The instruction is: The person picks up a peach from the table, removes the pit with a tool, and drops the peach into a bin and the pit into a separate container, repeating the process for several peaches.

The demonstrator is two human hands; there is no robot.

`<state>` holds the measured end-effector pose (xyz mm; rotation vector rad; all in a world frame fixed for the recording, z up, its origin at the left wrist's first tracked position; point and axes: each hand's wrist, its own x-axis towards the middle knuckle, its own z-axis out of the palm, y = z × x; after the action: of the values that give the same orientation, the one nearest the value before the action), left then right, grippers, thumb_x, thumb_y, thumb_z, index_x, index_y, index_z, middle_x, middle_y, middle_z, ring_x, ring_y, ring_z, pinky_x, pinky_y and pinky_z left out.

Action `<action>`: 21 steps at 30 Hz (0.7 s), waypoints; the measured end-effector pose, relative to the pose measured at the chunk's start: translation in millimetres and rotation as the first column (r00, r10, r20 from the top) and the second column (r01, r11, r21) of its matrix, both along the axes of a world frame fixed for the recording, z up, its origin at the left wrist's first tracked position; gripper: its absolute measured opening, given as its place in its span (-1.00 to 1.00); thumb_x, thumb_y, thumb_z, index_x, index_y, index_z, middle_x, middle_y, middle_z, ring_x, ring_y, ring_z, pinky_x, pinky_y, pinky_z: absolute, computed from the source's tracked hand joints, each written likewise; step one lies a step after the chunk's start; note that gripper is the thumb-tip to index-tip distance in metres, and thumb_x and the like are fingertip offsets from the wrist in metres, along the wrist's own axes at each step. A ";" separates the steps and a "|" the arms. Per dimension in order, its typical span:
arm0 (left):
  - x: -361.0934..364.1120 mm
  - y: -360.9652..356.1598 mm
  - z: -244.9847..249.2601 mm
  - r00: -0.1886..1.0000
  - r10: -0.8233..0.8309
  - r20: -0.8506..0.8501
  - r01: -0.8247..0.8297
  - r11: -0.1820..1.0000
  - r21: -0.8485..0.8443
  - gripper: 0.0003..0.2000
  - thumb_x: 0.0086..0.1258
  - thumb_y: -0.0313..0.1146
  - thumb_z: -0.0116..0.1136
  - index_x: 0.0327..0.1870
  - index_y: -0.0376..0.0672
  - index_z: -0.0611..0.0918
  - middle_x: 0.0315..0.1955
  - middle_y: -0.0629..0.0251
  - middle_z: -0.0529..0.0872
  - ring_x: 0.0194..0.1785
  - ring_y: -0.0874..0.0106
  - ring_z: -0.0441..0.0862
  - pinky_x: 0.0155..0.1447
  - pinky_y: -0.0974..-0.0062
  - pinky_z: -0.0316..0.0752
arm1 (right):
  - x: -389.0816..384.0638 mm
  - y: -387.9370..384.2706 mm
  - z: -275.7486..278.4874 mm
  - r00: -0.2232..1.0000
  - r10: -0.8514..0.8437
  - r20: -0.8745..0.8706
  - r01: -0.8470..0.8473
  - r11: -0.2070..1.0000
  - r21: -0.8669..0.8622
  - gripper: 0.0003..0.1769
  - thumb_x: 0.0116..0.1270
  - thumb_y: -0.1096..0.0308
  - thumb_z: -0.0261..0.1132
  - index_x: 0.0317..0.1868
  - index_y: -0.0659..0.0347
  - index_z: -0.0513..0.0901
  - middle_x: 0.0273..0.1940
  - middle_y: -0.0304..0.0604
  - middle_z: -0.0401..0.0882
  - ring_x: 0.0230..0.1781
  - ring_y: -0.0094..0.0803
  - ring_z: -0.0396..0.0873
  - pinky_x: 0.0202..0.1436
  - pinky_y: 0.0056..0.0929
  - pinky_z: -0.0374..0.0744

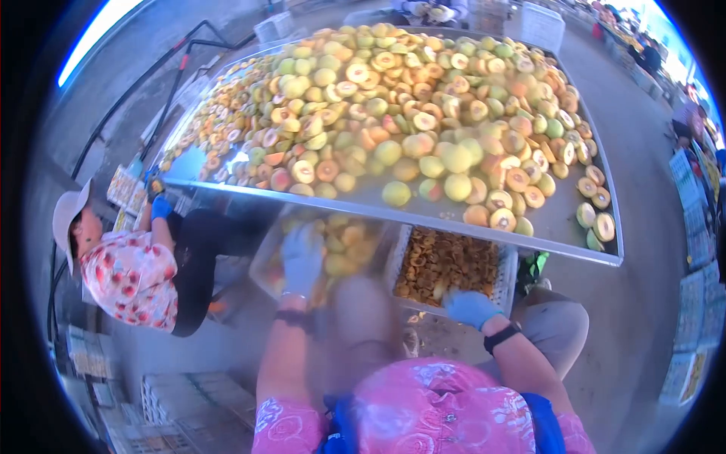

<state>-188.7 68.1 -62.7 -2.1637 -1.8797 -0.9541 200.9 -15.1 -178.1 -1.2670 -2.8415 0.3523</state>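
My left hand, in a pale blue glove, reaches over a crate of yellow peach halves below the table edge. Its fingers are stretched out toward the fruit, a little blurred. My right hand, gloved too, is curled at the near rim of a white crate. What it holds, if anything, I cannot make out. Brown peach pits fill that crate. Just ahead, cut and whole-looking peaches lie heaped on a metal-edged table, several halves showing pits or hollows.
To the left sits a person in a hat and blue gloves, close to the table. Another person's hands are at the far edge. Stacked crates stand at lower left and along the right. My knees flank the pit crate.
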 end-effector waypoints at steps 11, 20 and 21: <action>124.7 57.5 47.8 0.930 -0.351 0.112 0.353 0.936 -0.004 -0.54 0.32 -0.21 0.24 0.19 -0.21 0.48 0.04 0.06 0.61 0.11 0.11 0.56 0.20 0.22 0.43 | -3.3 -8.9 38.8 0.883 -0.461 -0.089 0.372 0.802 -0.468 -0.48 0.45 -0.01 0.04 0.03 0.36 0.47 -0.16 0.32 0.62 -0.12 0.15 0.62 -0.02 -0.03 0.56; 176.0 101.9 56.9 0.997 -0.078 -0.023 0.054 0.846 -0.531 -0.27 0.09 0.15 0.34 0.18 -0.18 0.45 0.11 -0.12 0.52 0.16 -0.01 0.52 0.23 0.18 0.42 | 2.4 -7.1 77.6 0.765 -0.503 -0.402 0.223 0.793 -0.567 -0.50 0.45 -0.04 0.07 -0.01 0.31 0.47 -0.31 0.14 0.65 -0.33 0.00 0.65 -0.19 -0.17 0.59; 174.6 107.3 55.2 0.995 -0.094 -0.036 0.060 0.840 -0.540 -0.27 0.09 0.12 0.35 0.19 -0.20 0.45 0.09 -0.09 0.54 0.14 0.03 0.54 0.22 0.21 0.44 | 2.1 -6.3 80.6 0.760 -0.506 -0.409 0.225 0.794 -0.565 -0.50 0.45 -0.04 0.07 -0.01 0.31 0.47 -0.31 0.14 0.65 -0.33 0.00 0.65 -0.19 -0.17 0.59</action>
<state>-14.1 175.4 -7.6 -2.5396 -2.2521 -0.3742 203.0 -21.4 -97.5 -1.4639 -2.0019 1.2442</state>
